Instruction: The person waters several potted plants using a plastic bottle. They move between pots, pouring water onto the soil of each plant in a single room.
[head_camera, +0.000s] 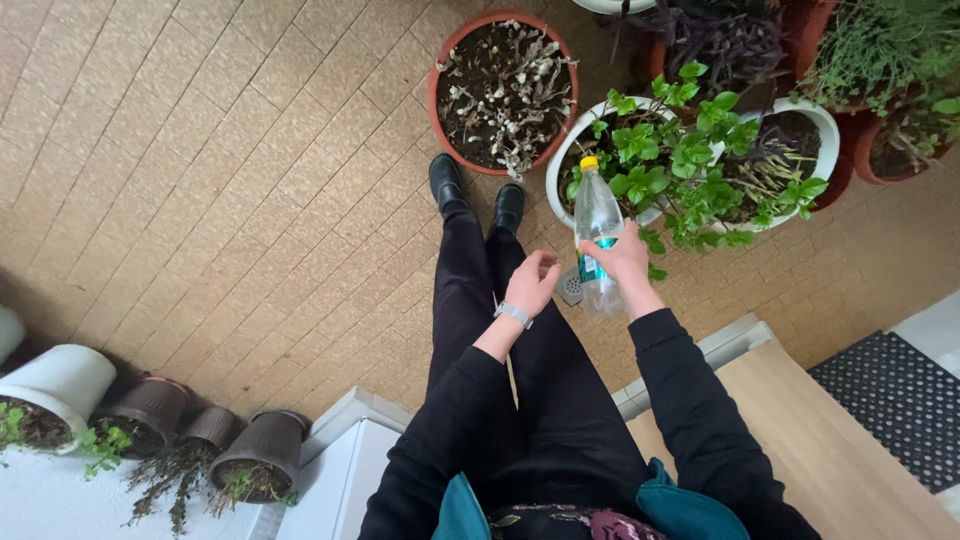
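Tiled floor below, right hand (628, 262) grips a clear bottle (598, 235) (seemingly near-empty) beside a leafy white pot (640, 180); left hand (532, 284) loosely open.

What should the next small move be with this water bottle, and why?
Probably bring the left hand over to twist off the yellow cap. The right hand holds the clear plastic bottle upright beside the white pot of green plants, the cap appears on, and the left hand is empty.
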